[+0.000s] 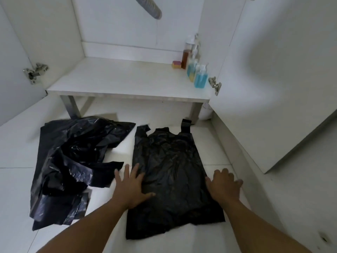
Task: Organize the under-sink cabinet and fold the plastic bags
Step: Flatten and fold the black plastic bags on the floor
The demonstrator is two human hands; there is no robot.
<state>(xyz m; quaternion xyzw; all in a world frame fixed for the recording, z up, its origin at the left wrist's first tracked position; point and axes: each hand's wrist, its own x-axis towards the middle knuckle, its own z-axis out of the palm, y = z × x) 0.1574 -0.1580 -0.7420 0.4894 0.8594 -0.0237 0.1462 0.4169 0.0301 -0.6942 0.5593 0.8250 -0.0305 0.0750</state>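
Note:
A black plastic bag (173,161) lies spread flat on the white tiled floor, its two handles pointing toward the cabinet. My left hand (132,187) presses flat on the bag's left edge with the fingers spread. On the bag's right edge rests my right hand (224,185), fingers slightly bent over the edge; I cannot tell whether it pinches the plastic. A crumpled pile of black plastic bags (73,161) lies on the floor to the left.
The open under-sink cabinet (127,77) has a white floor shelf. At its right stand blue soap bottles (200,77), a brown bottle (187,55) and a sponge (176,64). A grey drain hose (151,8) hangs above. The open right door (273,70) stands close.

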